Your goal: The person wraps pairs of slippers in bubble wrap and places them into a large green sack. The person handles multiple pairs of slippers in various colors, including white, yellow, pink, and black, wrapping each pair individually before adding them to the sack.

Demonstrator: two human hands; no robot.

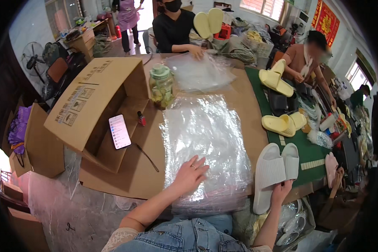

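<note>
A thick stack of transparent plastic bags (201, 130) lies on the cardboard-covered table in front of me. My left hand (190, 174) rests on the near part of this stack, fingers stretched out, with a ring on one finger. Off the table's right side, my right hand (282, 191) is closed round a pair of pale grey slippers (269, 174) with ribbed straps. They are held together, one partly beside the other. Part of my right fingers is hidden by the slippers.
A cardboard box (94, 90) lies on its side at left, bearing a phone (119, 132) and a small red bottle (141, 119). Behind the bags stands a glass jar (161, 86). Yellow slippers (281, 125) sit on a green surface at right. Co-workers work across and at right.
</note>
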